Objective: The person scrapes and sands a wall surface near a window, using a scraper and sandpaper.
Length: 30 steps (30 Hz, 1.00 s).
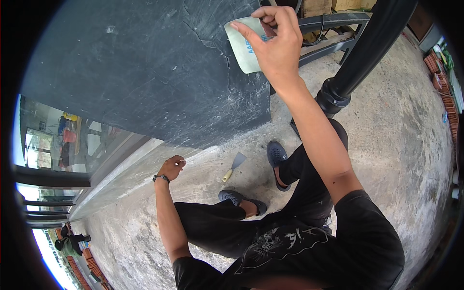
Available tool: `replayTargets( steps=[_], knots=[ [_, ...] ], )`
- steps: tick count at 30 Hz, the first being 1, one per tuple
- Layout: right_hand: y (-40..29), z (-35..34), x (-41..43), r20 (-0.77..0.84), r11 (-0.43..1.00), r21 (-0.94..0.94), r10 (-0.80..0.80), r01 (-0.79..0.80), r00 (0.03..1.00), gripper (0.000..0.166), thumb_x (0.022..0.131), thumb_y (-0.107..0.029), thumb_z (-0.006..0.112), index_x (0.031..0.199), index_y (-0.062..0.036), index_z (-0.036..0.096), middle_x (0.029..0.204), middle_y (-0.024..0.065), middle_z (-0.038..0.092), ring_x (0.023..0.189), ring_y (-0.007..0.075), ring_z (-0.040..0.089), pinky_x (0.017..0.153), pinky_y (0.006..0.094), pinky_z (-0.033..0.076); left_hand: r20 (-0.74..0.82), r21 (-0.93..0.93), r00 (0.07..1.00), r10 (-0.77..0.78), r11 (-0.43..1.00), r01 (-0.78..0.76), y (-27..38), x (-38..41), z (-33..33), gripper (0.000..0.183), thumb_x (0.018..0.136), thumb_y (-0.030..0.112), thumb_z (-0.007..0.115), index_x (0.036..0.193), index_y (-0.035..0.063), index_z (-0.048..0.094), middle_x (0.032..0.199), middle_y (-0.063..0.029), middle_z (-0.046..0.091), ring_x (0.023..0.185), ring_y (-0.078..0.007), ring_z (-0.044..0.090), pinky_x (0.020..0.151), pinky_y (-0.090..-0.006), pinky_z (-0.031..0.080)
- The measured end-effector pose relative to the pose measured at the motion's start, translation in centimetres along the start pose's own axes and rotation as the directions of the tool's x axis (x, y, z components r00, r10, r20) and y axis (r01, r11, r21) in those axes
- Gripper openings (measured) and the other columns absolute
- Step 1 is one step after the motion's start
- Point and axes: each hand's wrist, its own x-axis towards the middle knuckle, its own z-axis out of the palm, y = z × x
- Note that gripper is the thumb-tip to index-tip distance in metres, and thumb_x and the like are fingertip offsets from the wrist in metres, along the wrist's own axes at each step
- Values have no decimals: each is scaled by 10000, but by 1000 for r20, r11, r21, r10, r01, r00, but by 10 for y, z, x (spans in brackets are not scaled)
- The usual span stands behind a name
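High in the view, my right hand (277,40) pinches a sheet of sandpaper (243,45) between thumb and fingers. Its pale printed backing faces me, and a folded-over edge shows its reddish-brown grit. Behind the sheet is a dark grey wall panel (145,72) with scratches, pale specks and a crack running down near its right side. My left hand (172,168), with a dark bracelet at the wrist, hangs low by the wall's base. Its fingers are loosely curled and nothing shows in them. On the concrete floor lies a putty knife (233,167) with a yellowish handle.
A black pipe post (359,61) rises to the right of my right arm. Behind it is a dark metal frame (333,25) with boards. Glass panes (61,141) adjoin the wall at left. Stacked reddish tiles (444,90) line the far right. Another person (70,243) is at lower left.
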Motion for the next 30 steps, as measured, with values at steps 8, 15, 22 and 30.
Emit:
replayTargets(
  steps=[8, 15, 22, 30],
  knots=[
    [14, -15, 7, 49, 991, -116, -57, 62, 997, 380, 742, -241, 945, 979, -53, 714, 910, 16, 607, 802, 140, 623, 697, 275, 541, -39, -12, 999, 1, 1000, -1, 5, -3, 0, 348, 986, 311, 639, 1190, 35, 700, 1034, -142, 753, 882, -224, 747, 830, -375, 544],
    [28, -40, 26, -51, 968, -37, 245, -247, 968, 304, 757, -23, 890, 920, -21, 634, 902, 36, 579, 821, 134, 565, 741, 300, 486, -40, -26, 999, -25, 999, 24, -3, -12, -3, 398, 987, 353, 649, 1229, 40, 685, 1030, -156, 758, 900, -252, 744, 853, -391, 550],
    [39, -47, 23, 79, 938, -14, 347, -347, 935, 460, 779, -298, 930, 1074, -29, 703, 872, 88, 743, 816, 134, 719, 733, 269, 558, -53, -16, 999, -9, 1000, 8, -3, -10, -4, 391, 987, 352, 652, 1228, 46, 686, 1025, -158, 758, 890, -247, 745, 834, -393, 555],
    [44, -49, 23, 247, 949, 61, 287, -310, 926, 436, 779, -281, 930, 1057, -77, 662, 956, 81, 744, 867, 136, 723, 771, 281, 573, -37, -21, 999, -16, 1000, 15, -1, -10, -2, 390, 991, 353, 648, 1227, 46, 689, 1025, -160, 758, 888, -250, 748, 837, -392, 554]
  ],
)
